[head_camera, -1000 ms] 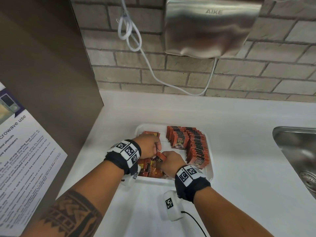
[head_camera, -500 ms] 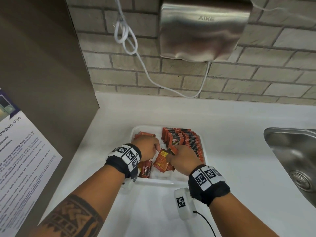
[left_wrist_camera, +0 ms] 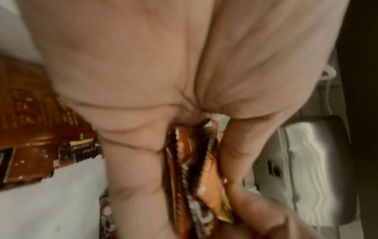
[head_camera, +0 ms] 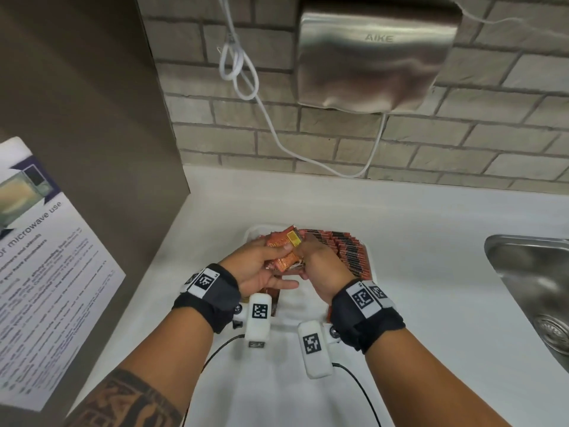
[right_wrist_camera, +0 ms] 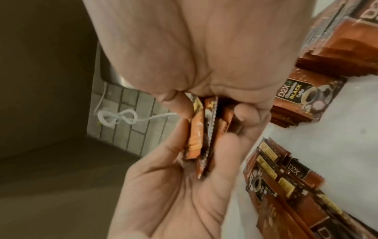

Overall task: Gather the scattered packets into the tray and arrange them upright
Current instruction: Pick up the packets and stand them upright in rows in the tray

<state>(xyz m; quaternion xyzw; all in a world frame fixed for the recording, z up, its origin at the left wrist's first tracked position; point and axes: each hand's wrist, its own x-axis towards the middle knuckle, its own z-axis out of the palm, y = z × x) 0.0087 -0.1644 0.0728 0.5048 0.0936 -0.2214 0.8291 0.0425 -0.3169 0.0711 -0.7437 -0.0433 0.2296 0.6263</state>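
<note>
left hand (head_camera: pixel 261 266): grips a stack of packets (head_camera: pixel 284 251)
right hand (head_camera: pixel 320 266): pinches the same stack
tray (head_camera: pixel 255 231): under both hands

Both hands are covering most of the white tray (head_camera: pixel 254 232), so the packets lying under them are not showing. The bundle of packets (head_camera: pixel 284 251) above the tray is partly hidden by fingers; their count is unclear. The sink (head_camera: pixel 529 282), right of the tray, is running off the picture's edge. Both wrist views are blurring the print.
</note>
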